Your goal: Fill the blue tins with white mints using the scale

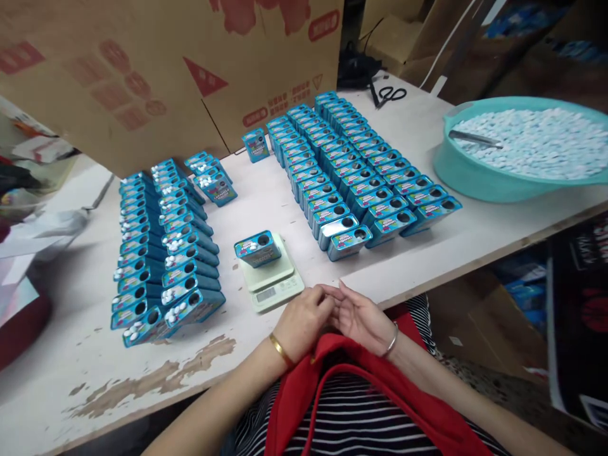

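Note:
My left hand (308,315) and my right hand (360,318) meet at the table's front edge. The left fingers are curled together against the right hand's fingers; anything between them is hidden. Palm turned up, the right hand is loosely cupped with its thumb apart, and nothing shows in the palm. Just beyond the left hand is a small pale digital scale (279,292). One blue tin (260,253) stands on it, with a white tablet on top and a dark round opening.
At left, rows of blue tins (190,278) carry white tablets on top. More rows of tins (351,180) stand right of centre. A turquoise basin (494,180) holds pale tablets and a metal utensil (475,138). Behind are a large carton (156,82) and black scissors (387,96).

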Tool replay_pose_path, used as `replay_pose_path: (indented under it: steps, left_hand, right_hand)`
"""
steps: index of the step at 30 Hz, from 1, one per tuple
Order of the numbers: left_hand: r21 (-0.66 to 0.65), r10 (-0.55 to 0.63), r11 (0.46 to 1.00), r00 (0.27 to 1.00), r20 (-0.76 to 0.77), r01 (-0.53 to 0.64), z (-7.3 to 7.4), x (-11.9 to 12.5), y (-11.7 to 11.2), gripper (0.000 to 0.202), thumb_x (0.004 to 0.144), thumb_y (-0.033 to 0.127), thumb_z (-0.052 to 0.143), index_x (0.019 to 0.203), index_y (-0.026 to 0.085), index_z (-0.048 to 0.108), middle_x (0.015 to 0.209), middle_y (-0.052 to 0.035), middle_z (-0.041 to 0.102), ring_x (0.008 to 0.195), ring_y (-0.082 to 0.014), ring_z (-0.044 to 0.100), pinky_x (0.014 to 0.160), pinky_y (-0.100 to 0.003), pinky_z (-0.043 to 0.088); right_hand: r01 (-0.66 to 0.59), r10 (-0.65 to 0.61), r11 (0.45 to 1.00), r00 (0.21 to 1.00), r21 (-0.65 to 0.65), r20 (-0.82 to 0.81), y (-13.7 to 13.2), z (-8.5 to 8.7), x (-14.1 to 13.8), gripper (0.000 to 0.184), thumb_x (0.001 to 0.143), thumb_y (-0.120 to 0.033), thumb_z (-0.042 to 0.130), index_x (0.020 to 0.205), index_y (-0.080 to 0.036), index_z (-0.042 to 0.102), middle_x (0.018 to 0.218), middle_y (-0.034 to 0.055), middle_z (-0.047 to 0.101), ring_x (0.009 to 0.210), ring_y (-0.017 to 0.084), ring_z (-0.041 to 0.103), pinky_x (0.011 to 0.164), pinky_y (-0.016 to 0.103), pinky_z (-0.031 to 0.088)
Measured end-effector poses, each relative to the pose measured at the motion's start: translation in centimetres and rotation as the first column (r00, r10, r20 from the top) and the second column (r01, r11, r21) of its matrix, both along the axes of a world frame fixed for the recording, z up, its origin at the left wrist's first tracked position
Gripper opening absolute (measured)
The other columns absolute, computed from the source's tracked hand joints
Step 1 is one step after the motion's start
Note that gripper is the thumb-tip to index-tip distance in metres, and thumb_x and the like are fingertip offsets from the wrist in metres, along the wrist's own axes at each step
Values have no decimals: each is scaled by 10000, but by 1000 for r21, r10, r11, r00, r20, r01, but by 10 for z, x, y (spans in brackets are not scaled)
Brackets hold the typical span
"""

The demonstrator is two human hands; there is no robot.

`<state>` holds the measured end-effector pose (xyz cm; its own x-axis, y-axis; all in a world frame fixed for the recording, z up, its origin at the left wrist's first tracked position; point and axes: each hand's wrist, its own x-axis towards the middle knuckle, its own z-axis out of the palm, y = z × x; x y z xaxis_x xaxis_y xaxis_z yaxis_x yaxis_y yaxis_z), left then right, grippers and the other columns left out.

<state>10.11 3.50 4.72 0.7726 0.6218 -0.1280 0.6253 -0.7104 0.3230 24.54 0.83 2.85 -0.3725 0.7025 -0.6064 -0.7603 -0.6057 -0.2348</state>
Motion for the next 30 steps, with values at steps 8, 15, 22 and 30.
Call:
replay_pose_path:
  steps: [8,15,22,30]
  left_hand:
    - [-20,20,1000,989,149,-17,-11,-11,1,167,910,218,406,975,162,549,958,-71,543,831,-169,522,683,-275,464]
    - [-59,-60,996,990,126,68,-15,-20,6,257,944,236,328,1023,165,562,981,-72,577,855,-167,548,722,-283,475]
    - [-27,-62,998,992,113,65,-11,-19,14,239,944,222,354,1005,138,569,1001,-82,586,901,-173,559,737,-272,476]
    - [348,122,900,916,382,-265,35,-60,36,357,884,240,521,1236,235,468,1109,-83,597,1004,-209,551,845,-367,439]
  right_hand:
    - [-51,52,999,998,-13,35,1,-2,-4,303,918,-364,485,1046,-148,653,1000,61,683,860,114,630,785,215,483]
    - [-134,134,990,991,-49,-21,8,-1,-9,321,915,-401,491,1061,-154,635,977,58,679,789,103,632,773,209,485]
    - [-111,102,991,987,-71,-122,16,3,-15,275,936,-347,456,972,-141,633,839,39,673,710,100,623,713,200,487]
    - [-73,68,993,996,-89,-57,24,-7,-14,224,906,-302,514,942,-108,619,868,76,681,831,133,664,847,246,486]
